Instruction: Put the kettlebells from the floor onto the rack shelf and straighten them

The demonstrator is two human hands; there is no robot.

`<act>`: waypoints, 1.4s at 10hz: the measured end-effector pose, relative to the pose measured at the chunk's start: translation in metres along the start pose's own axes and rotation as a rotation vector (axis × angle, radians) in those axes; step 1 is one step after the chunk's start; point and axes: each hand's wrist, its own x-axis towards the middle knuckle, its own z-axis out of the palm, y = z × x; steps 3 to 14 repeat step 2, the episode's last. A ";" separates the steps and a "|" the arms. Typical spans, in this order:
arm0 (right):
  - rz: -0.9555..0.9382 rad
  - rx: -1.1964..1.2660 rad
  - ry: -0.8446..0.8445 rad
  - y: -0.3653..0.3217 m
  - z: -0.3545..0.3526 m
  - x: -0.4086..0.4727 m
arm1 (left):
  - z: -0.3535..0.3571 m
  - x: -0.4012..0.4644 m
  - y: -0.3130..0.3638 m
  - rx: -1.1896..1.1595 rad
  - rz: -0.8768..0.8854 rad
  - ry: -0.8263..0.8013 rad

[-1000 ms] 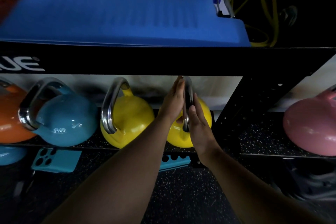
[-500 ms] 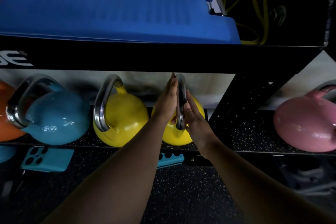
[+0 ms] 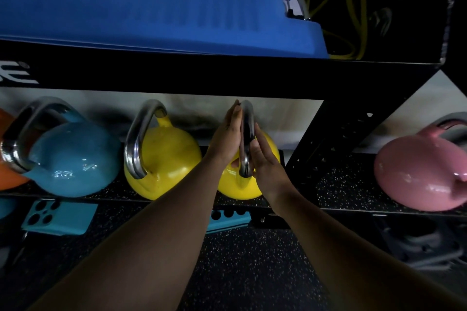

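Note:
A yellow kettlebell (image 3: 237, 187) stands on the lower rack shelf (image 3: 341, 184), its steel handle (image 3: 247, 134) turned edge-on to me. My left hand (image 3: 226, 136) lies flat against the handle's left side. My right hand (image 3: 267, 166) presses its right side, so the handle is clamped between both palms. To the left on the same shelf stand a second yellow kettlebell (image 3: 169, 159), a blue kettlebell (image 3: 75, 159) and part of an orange one (image 3: 10, 179). A pink kettlebell (image 3: 417, 174) sits in the bay to the right.
A black rack upright (image 3: 328, 134) separates the two bays. Above, the upper shelf carries a blue mat (image 3: 151, 0) and yellow bands (image 3: 353, 7). Teal blocks (image 3: 60, 219) lie under the shelf on the speckled floor (image 3: 240, 272). Dark weights (image 3: 424, 242) lie lower right.
Both hands stay pressed on the yellow kettlebell's handle. The view has drifted a little, so everything sits slightly further left. The kettlebell itself shows no clear movement.

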 end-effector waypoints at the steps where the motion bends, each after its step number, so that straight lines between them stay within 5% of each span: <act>1: 0.001 -0.013 0.017 -0.003 -0.005 -0.001 | -0.001 0.002 0.000 0.047 0.035 0.036; 2: 0.058 -0.149 0.079 -0.018 -0.014 -0.003 | -0.005 0.000 0.009 0.156 0.066 0.130; 14: 0.058 -0.149 0.079 -0.018 -0.014 -0.003 | -0.005 0.000 0.009 0.156 0.066 0.130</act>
